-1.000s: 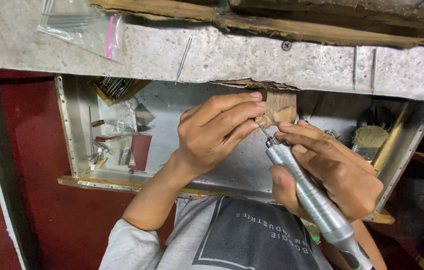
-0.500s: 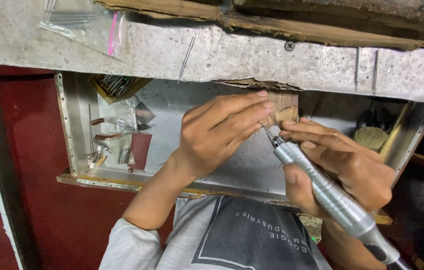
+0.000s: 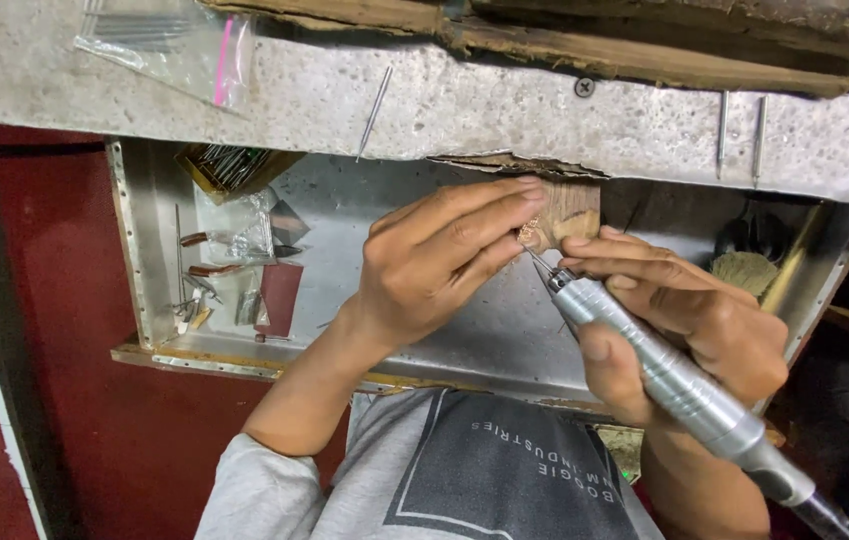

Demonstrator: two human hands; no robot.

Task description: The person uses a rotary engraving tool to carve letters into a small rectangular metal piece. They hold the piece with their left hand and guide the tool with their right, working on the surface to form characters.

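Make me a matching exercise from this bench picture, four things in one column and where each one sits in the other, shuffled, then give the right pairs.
Things:
1. silver pen-shaped rotary tool
2. clear plastic bag with a pink strip
3. small brown wooden peg
4. dark red flat card

Places:
A. on the grey bench top, upper left
B. in the right hand
C. lying in the metal tray
D. at the fingertips of the left hand

Pairs: 1-B, 2-A, 3-D, 4-C

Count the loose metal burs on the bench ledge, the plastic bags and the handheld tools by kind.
Loose metal burs on the ledge: 3
Clear plastic bags: 2
Rotary handpiece in right hand: 1
Total: 6
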